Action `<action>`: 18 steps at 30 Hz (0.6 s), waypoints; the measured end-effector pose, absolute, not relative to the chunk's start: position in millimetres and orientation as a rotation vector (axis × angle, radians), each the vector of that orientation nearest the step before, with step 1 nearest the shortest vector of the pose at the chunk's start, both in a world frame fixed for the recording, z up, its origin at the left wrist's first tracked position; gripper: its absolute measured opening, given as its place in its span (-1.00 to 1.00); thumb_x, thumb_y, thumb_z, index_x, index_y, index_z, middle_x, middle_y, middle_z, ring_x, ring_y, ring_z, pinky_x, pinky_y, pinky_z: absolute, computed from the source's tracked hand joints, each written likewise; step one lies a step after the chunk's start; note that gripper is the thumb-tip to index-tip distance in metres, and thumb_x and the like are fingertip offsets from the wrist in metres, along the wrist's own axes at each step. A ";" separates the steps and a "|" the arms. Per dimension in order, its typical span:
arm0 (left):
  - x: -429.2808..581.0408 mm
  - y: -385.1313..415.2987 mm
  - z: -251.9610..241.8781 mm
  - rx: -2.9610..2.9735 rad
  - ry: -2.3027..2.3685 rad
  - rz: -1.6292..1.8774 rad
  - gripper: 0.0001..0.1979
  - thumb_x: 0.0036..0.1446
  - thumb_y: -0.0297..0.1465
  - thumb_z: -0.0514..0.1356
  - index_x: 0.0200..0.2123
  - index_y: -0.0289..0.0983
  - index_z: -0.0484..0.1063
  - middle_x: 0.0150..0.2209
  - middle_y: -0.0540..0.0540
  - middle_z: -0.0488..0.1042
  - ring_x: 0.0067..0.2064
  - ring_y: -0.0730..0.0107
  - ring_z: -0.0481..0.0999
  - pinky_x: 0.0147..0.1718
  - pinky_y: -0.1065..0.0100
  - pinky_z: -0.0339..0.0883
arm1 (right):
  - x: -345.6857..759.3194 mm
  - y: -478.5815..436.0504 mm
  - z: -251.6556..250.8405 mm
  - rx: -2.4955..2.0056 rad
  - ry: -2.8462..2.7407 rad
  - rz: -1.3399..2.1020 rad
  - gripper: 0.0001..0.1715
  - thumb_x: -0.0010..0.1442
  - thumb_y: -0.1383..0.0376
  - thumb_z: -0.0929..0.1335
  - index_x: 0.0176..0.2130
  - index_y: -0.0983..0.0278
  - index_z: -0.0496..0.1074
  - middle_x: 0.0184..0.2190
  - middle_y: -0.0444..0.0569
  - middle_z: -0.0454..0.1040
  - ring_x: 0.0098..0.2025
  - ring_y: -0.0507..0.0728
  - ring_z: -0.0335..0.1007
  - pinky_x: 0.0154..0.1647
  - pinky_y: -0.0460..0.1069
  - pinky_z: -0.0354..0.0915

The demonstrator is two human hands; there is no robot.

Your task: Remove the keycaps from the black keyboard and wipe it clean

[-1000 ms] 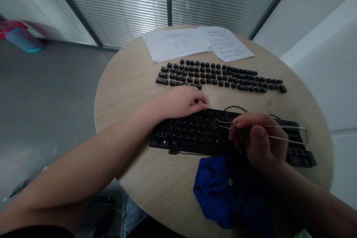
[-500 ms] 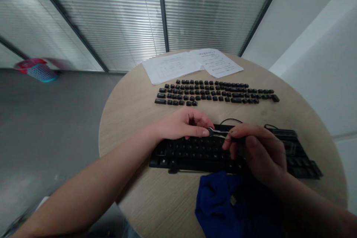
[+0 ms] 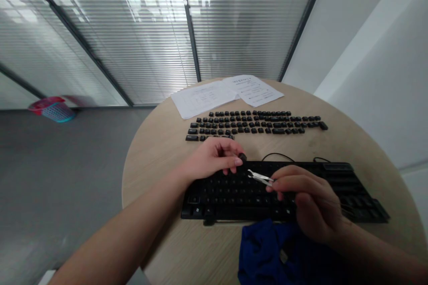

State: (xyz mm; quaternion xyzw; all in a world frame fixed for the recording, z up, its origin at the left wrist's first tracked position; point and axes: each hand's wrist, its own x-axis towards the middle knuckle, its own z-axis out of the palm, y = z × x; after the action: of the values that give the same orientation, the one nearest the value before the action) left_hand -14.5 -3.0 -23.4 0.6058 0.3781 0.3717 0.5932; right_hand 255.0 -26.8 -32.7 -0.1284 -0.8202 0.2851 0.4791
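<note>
Between the thumb and fingers of my left hand (image 3: 220, 156) is a small black keycap (image 3: 242, 157), held over the top left part of a black keyboard (image 3: 230, 210). My right hand (image 3: 309, 196) grips a keycap puller (image 3: 261, 177) with two pale wire prongs. Its tips point left above the keys, a short gap away from the keycap, and hold nothing. The puller's handle is mostly hidden in my fingers. Behind the keyboard, loose black keycaps (image 3: 278, 131) lie in several rows, a few of them covered by my left hand.
Printed paper sheets (image 3: 207, 98) lie at the back of the round wooden table (image 3: 160, 142). A blue cloth (image 3: 261, 249) sits at the front edge, touching the keyboard's near side. On the floor at left stands a red and blue basket (image 3: 55, 110).
The puller's prongs have come off the keycap, which stays in my left hand. My right hand has drawn slightly away. The view has tilted up a little.
</note>
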 end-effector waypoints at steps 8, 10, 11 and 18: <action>-23.4 5.2 -23.4 1.397 0.962 0.916 -0.69 0.16 -0.30 0.37 -0.06 -0.30 0.54 -0.44 0.05 0.50 -0.45 0.50 0.47 -0.51 0.45 0.38 | 259.8 -18.1 -19.3 -0.458 -2.101 0.039 -0.72 0.44 0.36 0.27 -0.02 0.22 0.56 -0.10 0.11 0.60 -0.05 0.26 0.60 -0.02 0.15 0.54; -16.2 1.7 -24.3 1.393 0.954 0.837 -0.69 0.18 -0.30 0.35 -0.05 -0.31 0.54 -0.42 0.04 0.49 -0.43 0.50 0.47 -0.52 0.47 0.35 | 256.7 -15.1 -20.5 -0.459 -2.168 0.004 -0.67 0.40 0.46 0.27 0.02 0.23 0.52 -0.25 0.03 0.61 -0.21 0.17 0.60 -0.16 0.05 0.54; -11.7 -0.8 -25.2 1.387 0.947 0.807 -0.68 0.18 -0.30 0.35 -0.03 -0.31 0.53 -0.40 0.03 0.49 -0.41 0.49 0.47 -0.53 0.48 0.35 | 254.5 -14.2 -22.0 -0.461 -2.207 -0.016 -0.65 0.40 0.48 0.25 0.04 0.23 0.51 -0.34 -0.03 0.59 -0.32 0.12 0.56 -0.27 0.00 0.51; 7.8 -13.4 -32.0 1.357 0.812 0.765 -0.39 0.14 -0.34 0.37 0.22 -0.23 0.30 -0.27 0.01 0.52 -0.35 0.45 0.48 -0.55 0.49 0.35 | 241.4 -15.6 -37.5 -0.616 -2.297 -0.095 -0.73 0.47 0.31 0.33 0.06 0.24 0.57 -0.48 -0.13 0.55 -0.53 0.05 0.46 -0.50 -0.06 0.34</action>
State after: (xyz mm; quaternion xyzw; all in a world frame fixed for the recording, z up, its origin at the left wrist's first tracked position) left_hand 7.8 -13.4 -32.0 0.5944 0.3559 0.3350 0.6386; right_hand 241.4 -15.6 -37.5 -0.2403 -0.8960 -0.0369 0.3716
